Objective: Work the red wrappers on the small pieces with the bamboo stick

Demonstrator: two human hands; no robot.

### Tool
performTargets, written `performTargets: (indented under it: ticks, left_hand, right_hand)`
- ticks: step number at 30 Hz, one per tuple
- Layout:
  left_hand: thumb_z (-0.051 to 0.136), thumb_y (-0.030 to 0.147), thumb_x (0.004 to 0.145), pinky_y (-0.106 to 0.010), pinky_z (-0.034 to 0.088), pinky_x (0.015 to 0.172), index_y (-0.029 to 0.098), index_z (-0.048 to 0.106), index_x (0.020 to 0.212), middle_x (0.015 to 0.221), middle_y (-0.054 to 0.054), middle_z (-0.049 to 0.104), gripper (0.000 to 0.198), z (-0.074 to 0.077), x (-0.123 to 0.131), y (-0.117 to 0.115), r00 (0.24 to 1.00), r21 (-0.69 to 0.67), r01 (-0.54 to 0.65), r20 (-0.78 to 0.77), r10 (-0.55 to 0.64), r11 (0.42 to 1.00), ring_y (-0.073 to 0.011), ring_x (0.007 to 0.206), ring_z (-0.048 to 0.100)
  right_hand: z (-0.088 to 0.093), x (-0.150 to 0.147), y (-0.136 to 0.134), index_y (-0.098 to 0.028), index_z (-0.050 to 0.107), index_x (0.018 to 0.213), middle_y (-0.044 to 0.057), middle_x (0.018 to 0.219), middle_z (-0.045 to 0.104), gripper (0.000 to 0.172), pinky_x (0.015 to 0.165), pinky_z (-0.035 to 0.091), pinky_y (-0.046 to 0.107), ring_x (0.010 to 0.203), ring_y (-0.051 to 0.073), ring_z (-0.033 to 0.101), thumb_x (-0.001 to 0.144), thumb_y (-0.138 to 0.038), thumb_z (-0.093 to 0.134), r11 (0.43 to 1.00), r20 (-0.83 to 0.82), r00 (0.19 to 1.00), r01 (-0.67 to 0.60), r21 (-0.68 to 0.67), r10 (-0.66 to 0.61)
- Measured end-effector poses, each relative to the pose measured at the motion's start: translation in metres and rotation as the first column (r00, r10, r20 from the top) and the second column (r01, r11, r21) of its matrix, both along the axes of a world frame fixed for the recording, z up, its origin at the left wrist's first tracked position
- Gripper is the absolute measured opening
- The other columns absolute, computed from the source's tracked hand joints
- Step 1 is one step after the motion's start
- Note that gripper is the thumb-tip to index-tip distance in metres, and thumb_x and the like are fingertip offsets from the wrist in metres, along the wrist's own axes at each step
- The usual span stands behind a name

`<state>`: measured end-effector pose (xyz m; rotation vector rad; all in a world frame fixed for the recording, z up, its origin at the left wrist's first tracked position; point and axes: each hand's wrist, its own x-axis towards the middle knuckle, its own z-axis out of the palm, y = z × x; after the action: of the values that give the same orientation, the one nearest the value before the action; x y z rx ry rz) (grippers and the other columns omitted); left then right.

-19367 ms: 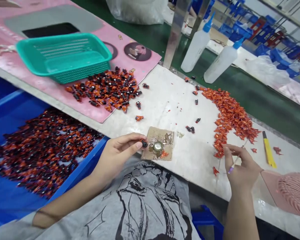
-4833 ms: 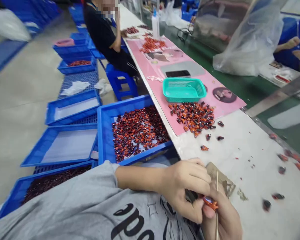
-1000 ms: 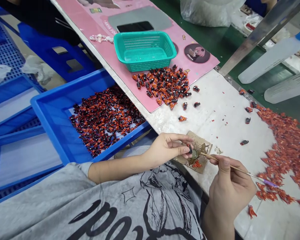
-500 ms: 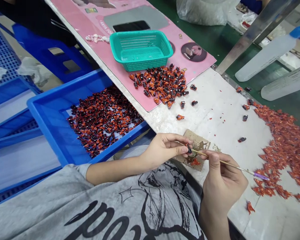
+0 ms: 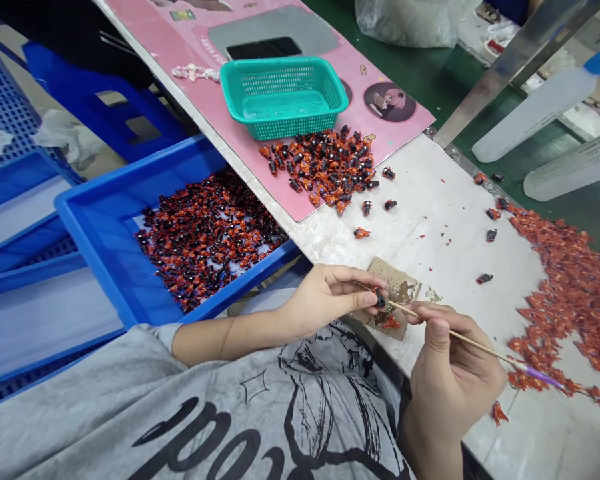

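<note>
Between thumb and fingers, my left hand point(image 5: 330, 297) pinches a small black-and-orange piece point(image 5: 380, 298). My right hand point(image 5: 453, 360) grips a thin wooden stick point(image 5: 473, 342) with a purple far end. The stick's near tip points at the small piece, close beside it; whether they touch I cannot tell. Under both hands lies a brown cardboard square point(image 5: 397, 283), smeared and flecked, with a few orange bits on it. To the right spreads a large heap of orange-red pieces point(image 5: 565, 293). Several black-and-orange pieces point(image 5: 325, 163) are piled beyond my left hand.
A green basket point(image 5: 285, 127) stands on a pink mat point(image 5: 405, 137), near a dark phone point(image 5: 265, 48). At the left, a blue tray point(image 5: 100, 247) full of black-and-orange pieces sits below the table edge. White-bodied bottles point(image 5: 535, 110) and a metal post point(image 5: 500, 77) are at the upper right.
My right hand has moved slightly right and down, drawing the stick's tip back from the small piece. My left hand stays nearly in place, still pinching it.
</note>
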<state>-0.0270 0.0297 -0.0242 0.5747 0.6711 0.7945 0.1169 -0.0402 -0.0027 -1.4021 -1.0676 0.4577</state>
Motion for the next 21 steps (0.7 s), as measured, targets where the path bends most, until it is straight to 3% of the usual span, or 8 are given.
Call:
performTargets:
  ticks: [5,10,13,16,18,21]
  left_hand:
    - [0.092,0.022,0.063,-0.026,0.064,0.081,0.016,0.082,0.086,0.086,-0.004,0.081,0.027,0.002,0.001,-0.003,1.000,-0.004,0.000,0.028,0.000,1.000,-0.0135,0.076,0.076]
    - [0.091,0.021,0.064,-0.022,0.064,0.076,0.017,0.082,0.086,0.084,-0.002,0.081,0.024,0.003,0.001,-0.004,1.000,0.035,-0.009,0.015,0.008,0.999,-0.0119,0.075,0.075]
    - [0.092,0.020,0.064,-0.021,0.063,0.076,0.017,0.082,0.085,0.084,-0.003,0.081,0.024,0.001,0.000,-0.002,0.999,0.053,-0.048,-0.002,0.048,0.997,-0.0116,0.073,0.075]
    - [0.093,0.023,0.062,-0.022,0.062,0.074,0.016,0.082,0.085,0.083,-0.004,0.081,0.026,-0.004,-0.002,0.001,0.994,0.069,-0.103,-0.029,0.105,0.992,-0.0119,0.070,0.074]
    - [0.093,0.024,0.062,-0.022,0.062,0.073,0.015,0.081,0.086,0.083,-0.004,0.081,0.028,-0.007,-0.003,0.002,0.992,0.078,-0.118,-0.045,0.122,0.990,-0.0121,0.068,0.074]
    - [0.093,0.024,0.063,-0.022,0.061,0.072,0.015,0.081,0.086,0.081,-0.004,0.081,0.028,-0.009,-0.005,0.003,0.991,0.078,-0.118,-0.058,0.123,0.990,-0.0119,0.068,0.074]
  right_hand:
    - [-0.001,0.000,0.000,-0.018,0.072,0.084,0.001,0.077,0.071,0.009,0.070,0.054,0.027,0.075,0.013,0.068,0.093,-0.019,0.069,0.995,-0.022,1.000,0.006,0.101,-0.004]
    - [-0.005,0.001,-0.002,-0.018,0.069,0.085,0.001,0.079,0.071,0.009,0.072,0.055,0.027,0.077,0.014,0.069,0.094,-0.016,0.067,0.996,0.022,1.000,-0.012,0.090,0.010]
    - [-0.013,0.008,0.002,-0.019,0.066,0.086,0.000,0.078,0.069,0.010,0.073,0.054,0.027,0.077,0.014,0.067,0.094,-0.014,0.064,0.995,0.232,0.973,-0.018,0.100,-0.005]
    - [-0.022,0.018,0.009,-0.020,0.065,0.080,-0.002,0.072,0.066,0.013,0.066,0.050,0.024,0.068,0.012,0.063,0.092,-0.016,0.065,0.995,0.491,0.868,-0.097,0.028,0.071]
    - [-0.027,0.021,0.011,-0.020,0.064,0.075,-0.002,0.068,0.065,0.016,0.063,0.048,0.025,0.064,0.012,0.061,0.091,-0.017,0.066,0.992,0.540,0.833,-0.128,-0.019,0.117]
    - [-0.028,0.020,0.010,-0.020,0.064,0.078,-0.002,0.071,0.066,0.014,0.066,0.049,0.025,0.067,0.013,0.062,0.092,-0.016,0.065,0.995,0.498,0.863,-0.103,-0.005,0.091]
